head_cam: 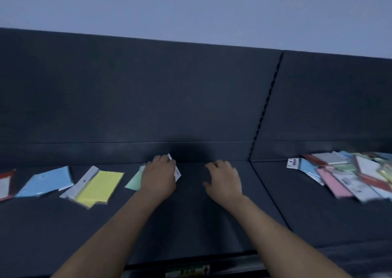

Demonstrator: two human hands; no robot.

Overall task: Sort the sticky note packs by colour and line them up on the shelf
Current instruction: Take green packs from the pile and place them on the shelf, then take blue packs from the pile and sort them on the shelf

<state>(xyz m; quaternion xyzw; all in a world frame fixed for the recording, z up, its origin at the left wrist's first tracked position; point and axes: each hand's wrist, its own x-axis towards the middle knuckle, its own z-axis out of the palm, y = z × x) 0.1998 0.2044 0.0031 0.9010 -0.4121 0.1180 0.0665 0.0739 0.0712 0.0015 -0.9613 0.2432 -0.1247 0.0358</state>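
A person's left hand (158, 177) lay over a green pack (134, 181) of sticky notes on a dark shelf (191, 224). Its fingers (162, 160) were curled together over the far edge, gripping the pack at its white header card (177, 172). The pack sat flat on the shelf, last in a row running leftward: a yellow pack (99, 185) just beside it, then a blue pack (47, 181), then a red-edged pack (5, 185) cut off by the frame edge. The right hand (224, 179) was held palm down near the left one, over bare shelf, its fingers (218, 164) loosely curled and slightly spread, holding nothing; whether they touched the shelf could not be told. Well apart to the right, past a slotted upright (266, 108) in the back panel (148, 97), a mixed pile (347, 171) of pink, blue, green and white packs lay overlapping on the next section of shelf.
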